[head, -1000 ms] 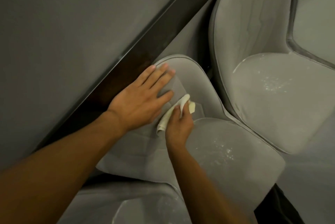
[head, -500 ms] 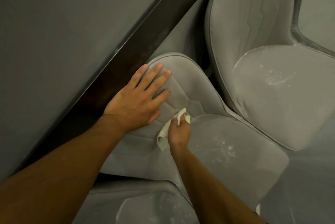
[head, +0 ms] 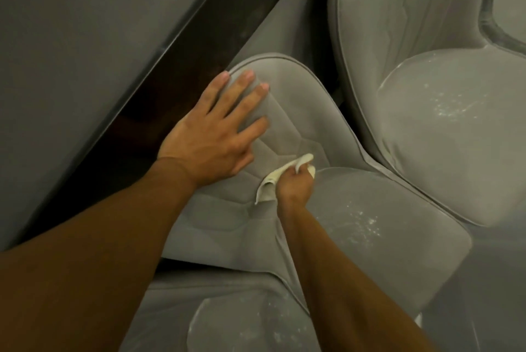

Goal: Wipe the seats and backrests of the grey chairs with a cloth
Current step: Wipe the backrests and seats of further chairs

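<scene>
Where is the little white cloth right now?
In the head view, the crumpled white cloth is gripped in the right hand, low on the middle grey chair's backrest, right of the flat left hand.

Smooth grey surface (head: 85, 38), dark glossy band (head: 185, 67) along its edge, grey floor (head: 489, 289)
</scene>
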`<state>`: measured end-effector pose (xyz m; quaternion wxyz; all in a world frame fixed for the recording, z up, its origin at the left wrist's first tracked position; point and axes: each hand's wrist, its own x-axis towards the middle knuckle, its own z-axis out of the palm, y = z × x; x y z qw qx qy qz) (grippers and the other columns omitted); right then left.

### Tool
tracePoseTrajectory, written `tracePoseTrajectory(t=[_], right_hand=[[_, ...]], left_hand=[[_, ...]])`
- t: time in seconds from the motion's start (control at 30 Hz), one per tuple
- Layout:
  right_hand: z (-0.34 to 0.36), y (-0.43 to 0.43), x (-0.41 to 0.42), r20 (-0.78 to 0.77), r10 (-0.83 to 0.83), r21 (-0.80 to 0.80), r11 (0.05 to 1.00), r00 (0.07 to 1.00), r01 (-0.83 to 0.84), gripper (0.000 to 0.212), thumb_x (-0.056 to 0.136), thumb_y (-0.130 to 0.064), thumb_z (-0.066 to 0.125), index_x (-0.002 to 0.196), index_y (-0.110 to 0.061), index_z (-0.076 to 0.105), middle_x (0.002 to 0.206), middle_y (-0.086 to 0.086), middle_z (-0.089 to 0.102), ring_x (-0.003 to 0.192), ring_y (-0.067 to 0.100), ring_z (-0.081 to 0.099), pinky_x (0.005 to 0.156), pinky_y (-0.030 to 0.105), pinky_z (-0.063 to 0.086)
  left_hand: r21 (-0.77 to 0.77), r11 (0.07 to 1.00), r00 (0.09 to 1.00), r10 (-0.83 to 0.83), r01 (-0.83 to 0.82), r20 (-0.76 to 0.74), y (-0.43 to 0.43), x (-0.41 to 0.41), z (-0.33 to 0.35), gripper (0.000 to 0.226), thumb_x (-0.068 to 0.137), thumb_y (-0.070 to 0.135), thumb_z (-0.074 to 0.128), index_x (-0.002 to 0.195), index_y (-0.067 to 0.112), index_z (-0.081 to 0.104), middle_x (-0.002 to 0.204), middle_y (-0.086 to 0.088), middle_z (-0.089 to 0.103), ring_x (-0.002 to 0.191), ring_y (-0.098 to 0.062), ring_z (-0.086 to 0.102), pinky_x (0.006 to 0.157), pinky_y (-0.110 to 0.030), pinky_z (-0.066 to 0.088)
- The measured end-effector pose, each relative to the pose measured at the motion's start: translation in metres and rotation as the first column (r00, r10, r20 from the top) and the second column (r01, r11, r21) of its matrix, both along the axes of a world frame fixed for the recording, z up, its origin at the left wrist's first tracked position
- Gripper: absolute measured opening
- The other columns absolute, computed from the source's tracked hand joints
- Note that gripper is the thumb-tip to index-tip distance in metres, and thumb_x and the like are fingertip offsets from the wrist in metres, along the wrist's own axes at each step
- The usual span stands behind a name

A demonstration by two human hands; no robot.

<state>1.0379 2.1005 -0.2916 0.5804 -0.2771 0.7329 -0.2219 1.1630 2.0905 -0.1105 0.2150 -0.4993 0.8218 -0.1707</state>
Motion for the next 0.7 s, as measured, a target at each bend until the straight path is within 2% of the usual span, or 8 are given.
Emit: tracePoseTrajectory(t=[0.07, 0.23, 0.3, 0.37, 0.47, 0.53, 0.6, 0.7], right_hand=[[0.008, 0.005, 0.006, 0.037, 0.03, 0.006, 1.0, 0.999, -0.03, 0.048, 0.104, -0.019, 0.043, 0.151, -0.011, 0.039, 0.148, 0.014, 0.046, 0.134, 0.031, 0.045, 0.107, 0.027, 0.031], [0.059, 0.038, 0.021, 0.214, 0.118, -0.498, 0.867, 0.97, 0.004, 0.05, 0.101, -0.024, 0.05, 0.15, -0.022, 0.041, 0.148, -0.001, 0.048, 0.132, 0.006, 0.047, 0.112, 0.02, 0.035], [0.057, 0.051, 0.025, 0.195, 0.171, -0.56, 0.828, 0.966, -0.033, 0.054, 0.099, -0.019, 0.047, 0.152, -0.026, 0.037, 0.152, -0.002, 0.044, 0.138, 0.006, 0.042, 0.115, 0.022, 0.034], [0.048, 0.058, 0.026, 0.147, 0.191, -0.531, 0.843, 0.971, -0.086, 0.055, 0.1, -0.023, 0.044, 0.149, -0.045, 0.034, 0.155, -0.006, 0.04, 0.14, 0.002, 0.038, 0.116, 0.026, 0.033], [0.037, 0.06, 0.022, 0.109, 0.206, -0.364, 0.919, 0.972, -0.154, 0.041, 0.094, -0.059, 0.026, 0.129, -0.08, 0.02, 0.154, -0.021, 0.036, 0.136, -0.005, 0.037, 0.115, 0.025, 0.03], [0.027, 0.057, 0.022, 0.107, 0.148, -0.303, 0.947, 0.983, -0.109, 0.04, 0.088, -0.076, 0.023, 0.127, -0.078, 0.031, 0.143, -0.031, 0.045, 0.128, -0.008, 0.043, 0.114, 0.026, 0.031], [0.014, 0.058, 0.024, 0.057, 0.044, -0.262, 0.965, 0.997, -0.028, 0.044, 0.084, -0.082, 0.043, 0.122, -0.064, 0.054, 0.121, -0.038, 0.059, 0.115, -0.011, 0.053, 0.11, 0.028, 0.036], [-0.004, 0.063, 0.026, 0.11, -0.063, -0.146, 0.986, 0.992, 0.079, 0.032, 0.092, -0.062, 0.056, 0.116, -0.044, 0.067, 0.109, -0.027, 0.068, 0.108, -0.003, 0.061, 0.106, 0.03, 0.042]], left_hand=[[-0.001, 1.0, 1.0, -0.002, 0.002, 0.024, 0.0, -0.001, -0.001, 0.052, 0.096, 0.047, 0.044, 0.142, 0.022, 0.05, 0.167, -0.021, 0.011, 0.154, -0.045, 0.004, 0.124, -0.06, 0.003], [0.01, 1.0, 1.0, -0.004, 0.004, 0.013, -0.001, 0.0, 0.0, 0.054, 0.103, 0.048, 0.026, 0.142, 0.021, 0.05, 0.167, -0.022, 0.01, 0.154, -0.046, 0.005, 0.124, -0.06, 0.002], [0.033, 0.999, 0.999, 0.007, -0.009, 0.044, -0.001, 0.0, 0.001, 0.058, 0.103, 0.051, 0.019, 0.146, 0.021, 0.045, 0.168, -0.022, 0.007, 0.154, -0.046, 0.001, 0.124, -0.06, -0.001], [0.043, 0.999, 0.998, 0.012, -0.015, 0.067, -0.002, -0.001, 0.002, 0.063, 0.099, 0.052, 0.018, 0.148, 0.022, 0.043, 0.168, -0.022, 0.005, 0.154, -0.045, -0.001, 0.124, -0.06, -0.002], [0.027, 1.0, 0.999, 0.013, -0.014, 0.047, 0.001, 0.0, 0.001, 0.06, 0.096, 0.048, 0.028, 0.145, 0.02, 0.047, 0.167, -0.023, 0.008, 0.154, -0.045, 0.003, 0.124, -0.06, 0.0], [0.015, 1.0, 1.0, 0.0, 0.0, 0.023, -0.001, 0.0, 0.0, 0.057, 0.095, 0.047, 0.039, 0.143, 0.017, 0.05, 0.166, -0.023, 0.012, 0.154, -0.045, 0.006, 0.124, -0.06, 0.002], [0.02, 1.0, 1.0, -0.007, 0.006, 0.004, -0.002, 0.0, 0.001, 0.056, 0.093, 0.046, 0.049, 0.141, 0.016, 0.053, 0.166, -0.023, 0.014, 0.154, -0.046, 0.007, 0.123, -0.06, 0.004], [0.021, 1.0, 1.0, -0.001, 0.001, 0.007, -0.002, -0.001, 0.002, 0.057, 0.091, 0.046, 0.055, 0.14, 0.016, 0.053, 0.165, -0.023, 0.016, 0.153, -0.046, 0.009, 0.123, -0.061, 0.007]])
